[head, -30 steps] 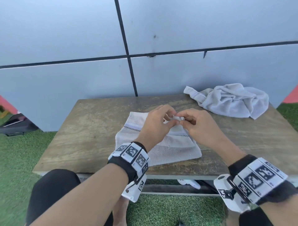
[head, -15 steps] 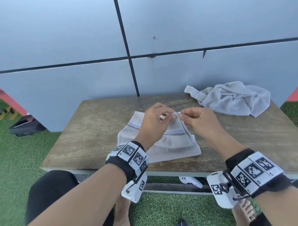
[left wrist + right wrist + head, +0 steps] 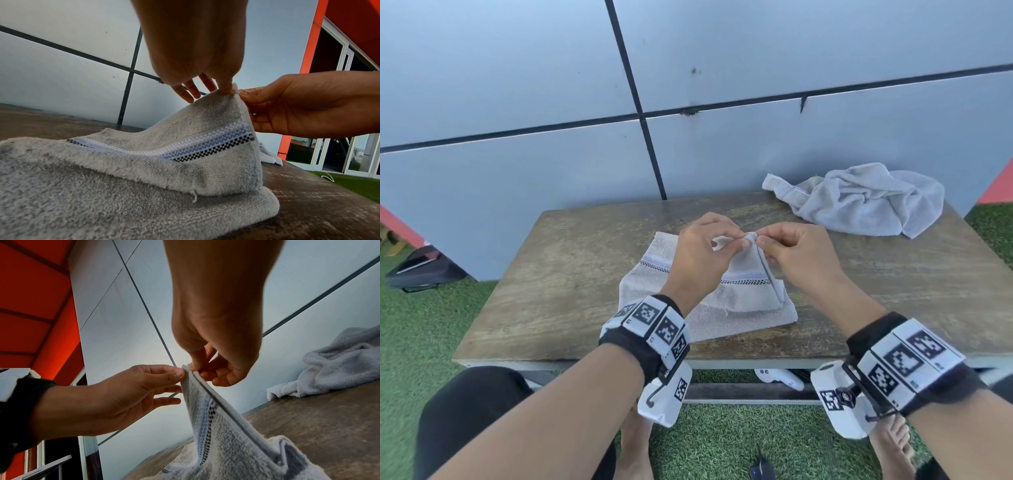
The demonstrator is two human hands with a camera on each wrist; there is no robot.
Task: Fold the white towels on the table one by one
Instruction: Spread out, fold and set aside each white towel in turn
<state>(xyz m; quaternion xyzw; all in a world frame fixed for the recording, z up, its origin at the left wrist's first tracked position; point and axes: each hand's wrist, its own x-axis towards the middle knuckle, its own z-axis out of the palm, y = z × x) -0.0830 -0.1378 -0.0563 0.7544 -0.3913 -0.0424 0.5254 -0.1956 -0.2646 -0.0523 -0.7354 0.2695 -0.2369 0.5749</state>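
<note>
A white towel [image 3: 743, 291] with a blue and black checked band lies partly folded at the middle of the wooden table [image 3: 571, 281]. My left hand [image 3: 743, 241] and right hand [image 3: 761, 240] both pinch its far right corner and hold it up off the table, so the upper layer rises like a tent. In the left wrist view the thumb and forefinger of my left hand [image 3: 230, 91] grip the corner of the towel [image 3: 144, 162]. In the right wrist view my right hand [image 3: 192, 369] pinches the doubled edge. A second white towel [image 3: 859, 200] lies crumpled at the table's far right.
A grey panelled wall [image 3: 722, 147] stands right behind the table. A black bag [image 3: 421, 270] lies on the green turf at the left. A white object [image 3: 780, 377] sits under the table near my bare feet.
Both hands have risen, lifting the pinched corner higher off the table. The towel's upper layer now stands up in a peak instead of lying flat.
</note>
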